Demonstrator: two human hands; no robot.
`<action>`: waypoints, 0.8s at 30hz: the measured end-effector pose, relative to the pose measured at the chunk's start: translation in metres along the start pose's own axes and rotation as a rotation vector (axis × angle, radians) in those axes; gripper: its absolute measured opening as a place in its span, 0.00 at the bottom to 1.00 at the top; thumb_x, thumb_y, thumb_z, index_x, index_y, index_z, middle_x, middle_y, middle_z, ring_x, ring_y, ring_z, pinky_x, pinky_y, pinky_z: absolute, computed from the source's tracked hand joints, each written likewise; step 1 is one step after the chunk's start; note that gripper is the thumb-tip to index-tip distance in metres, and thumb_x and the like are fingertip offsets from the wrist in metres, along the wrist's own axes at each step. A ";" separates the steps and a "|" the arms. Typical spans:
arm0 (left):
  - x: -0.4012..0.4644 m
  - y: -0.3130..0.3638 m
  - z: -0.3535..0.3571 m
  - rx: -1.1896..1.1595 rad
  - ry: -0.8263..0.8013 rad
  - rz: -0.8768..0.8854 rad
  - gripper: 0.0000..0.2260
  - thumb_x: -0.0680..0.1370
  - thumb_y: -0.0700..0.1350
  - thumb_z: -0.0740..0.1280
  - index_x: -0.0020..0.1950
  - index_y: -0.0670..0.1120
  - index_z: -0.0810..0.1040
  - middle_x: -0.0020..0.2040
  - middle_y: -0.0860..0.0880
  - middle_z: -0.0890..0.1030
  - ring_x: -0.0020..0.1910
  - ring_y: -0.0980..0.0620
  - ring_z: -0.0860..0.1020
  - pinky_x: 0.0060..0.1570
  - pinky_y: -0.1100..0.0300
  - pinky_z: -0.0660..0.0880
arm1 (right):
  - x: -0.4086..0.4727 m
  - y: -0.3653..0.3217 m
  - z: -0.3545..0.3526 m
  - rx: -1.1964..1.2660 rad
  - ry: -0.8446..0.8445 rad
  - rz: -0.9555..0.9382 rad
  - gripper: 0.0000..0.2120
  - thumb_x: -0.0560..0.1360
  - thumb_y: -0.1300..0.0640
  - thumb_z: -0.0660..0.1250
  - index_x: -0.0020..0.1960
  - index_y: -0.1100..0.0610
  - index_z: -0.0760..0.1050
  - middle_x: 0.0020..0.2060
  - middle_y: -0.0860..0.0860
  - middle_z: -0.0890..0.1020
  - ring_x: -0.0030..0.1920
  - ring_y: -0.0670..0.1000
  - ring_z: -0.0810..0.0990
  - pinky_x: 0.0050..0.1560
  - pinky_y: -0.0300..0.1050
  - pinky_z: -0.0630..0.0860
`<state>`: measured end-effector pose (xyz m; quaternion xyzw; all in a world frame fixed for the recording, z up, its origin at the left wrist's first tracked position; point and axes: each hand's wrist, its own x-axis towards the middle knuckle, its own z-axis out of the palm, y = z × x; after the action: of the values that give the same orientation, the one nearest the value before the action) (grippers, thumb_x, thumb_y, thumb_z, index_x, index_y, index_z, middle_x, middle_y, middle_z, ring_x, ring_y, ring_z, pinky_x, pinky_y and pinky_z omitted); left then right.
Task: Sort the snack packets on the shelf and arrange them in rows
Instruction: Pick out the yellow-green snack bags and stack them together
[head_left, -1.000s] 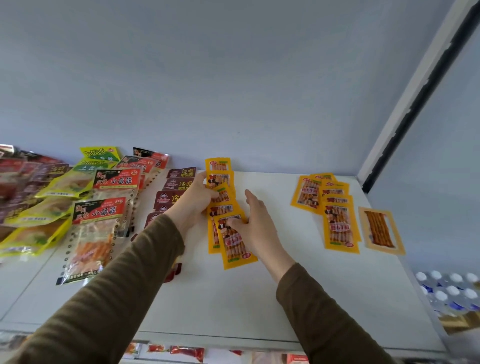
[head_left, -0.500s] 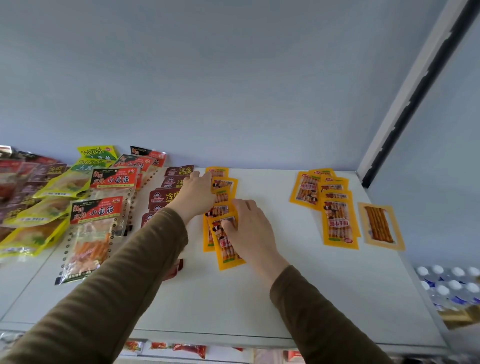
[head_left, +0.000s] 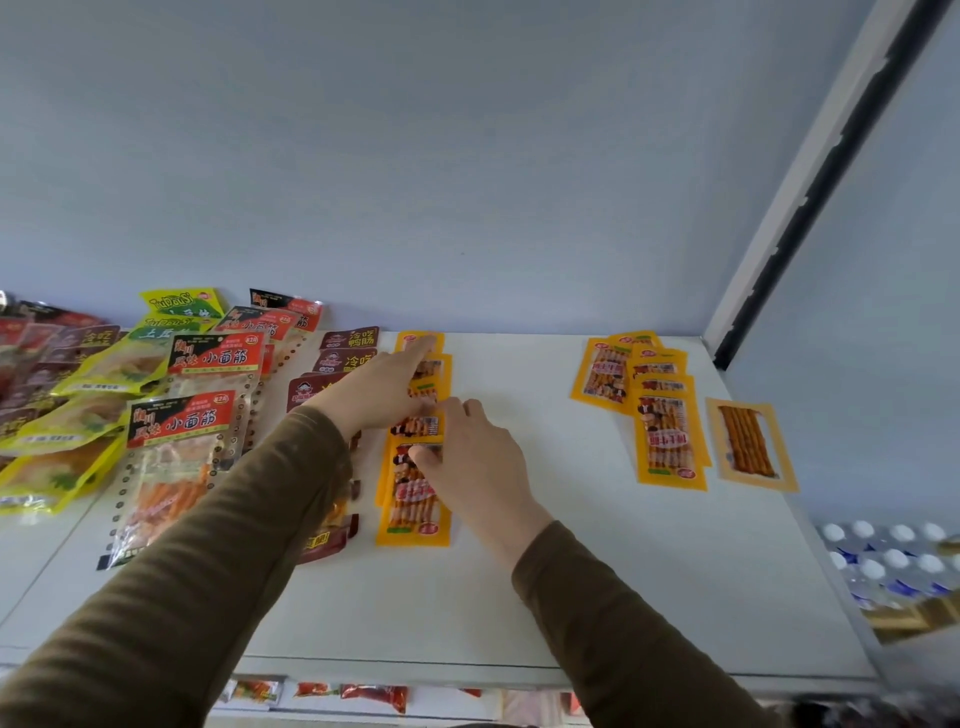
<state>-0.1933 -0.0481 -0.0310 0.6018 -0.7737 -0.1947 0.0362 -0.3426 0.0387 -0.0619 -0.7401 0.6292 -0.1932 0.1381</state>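
Snack packets (head_left: 415, 488) in orange form one overlapping row on the shelf (head_left: 571, 597) under my flat left hand (head_left: 384, 389) and lightly pinching right hand (head_left: 478, 467); the right-side orange pile (head_left: 660, 415) looks unsorted.

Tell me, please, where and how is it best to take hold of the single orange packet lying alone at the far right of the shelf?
Probably by its near short edge, coming from the front. The orange packet lies flat and alone on the shelf, nothing overlapping it, that border nearest the person.
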 end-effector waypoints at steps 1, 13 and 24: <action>-0.001 0.001 0.000 -0.011 0.016 0.006 0.41 0.79 0.53 0.73 0.83 0.56 0.49 0.76 0.44 0.71 0.70 0.43 0.75 0.68 0.47 0.73 | 0.000 0.002 -0.002 -0.010 -0.010 -0.002 0.23 0.79 0.37 0.61 0.66 0.51 0.68 0.56 0.50 0.75 0.51 0.58 0.81 0.45 0.50 0.75; 0.008 0.102 0.039 -0.259 0.236 0.272 0.29 0.81 0.51 0.69 0.80 0.50 0.64 0.78 0.48 0.67 0.77 0.46 0.63 0.75 0.52 0.60 | -0.021 0.127 -0.090 -0.097 0.518 0.272 0.17 0.78 0.48 0.66 0.65 0.52 0.75 0.63 0.52 0.78 0.63 0.60 0.72 0.59 0.56 0.71; 0.086 0.180 0.073 -0.248 0.057 0.169 0.23 0.83 0.48 0.62 0.77 0.43 0.66 0.72 0.39 0.72 0.72 0.37 0.67 0.71 0.48 0.64 | -0.038 0.210 -0.111 -0.010 0.203 0.663 0.17 0.81 0.51 0.55 0.66 0.57 0.70 0.59 0.56 0.78 0.60 0.61 0.75 0.63 0.56 0.72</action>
<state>-0.4034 -0.0744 -0.0514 0.5308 -0.7902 -0.2681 0.1484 -0.5830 0.0450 -0.0615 -0.4730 0.8469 -0.2075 0.1264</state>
